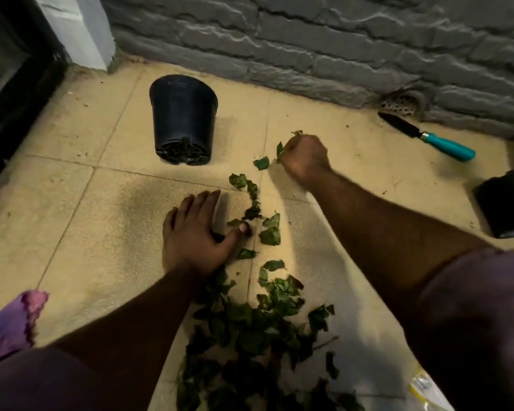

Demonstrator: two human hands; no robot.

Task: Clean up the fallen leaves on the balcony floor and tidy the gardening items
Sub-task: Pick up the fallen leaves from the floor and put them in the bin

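Green fallen leaves (267, 321) lie on the tiled balcony floor (86, 232) in a long, ragged trail that runs away from you toward the brick wall (309, 40). The trail is thickest in a heap near the floor's close edge, between your forearms, and thins to single leaves farther out. Your right hand (304, 158) is at the far end of the trail, fingers curled into a fist around a small bunch of leaves; one loose leaf (261, 163) lies just to its left. Your left hand (195, 235) rests palm-down at the middle of the trail, just left of it, fingers straight and slightly spread, thumb touching a leaf. The remaining scattered leaves sit between your two hands and just right of the left one, so the left hand looks better placed to sweep them toward the heap. Beyond the left hand, a black plastic pot (183, 120) lies tipped over. A trowel (428, 136) with a teal handle lies near the wall at far right.
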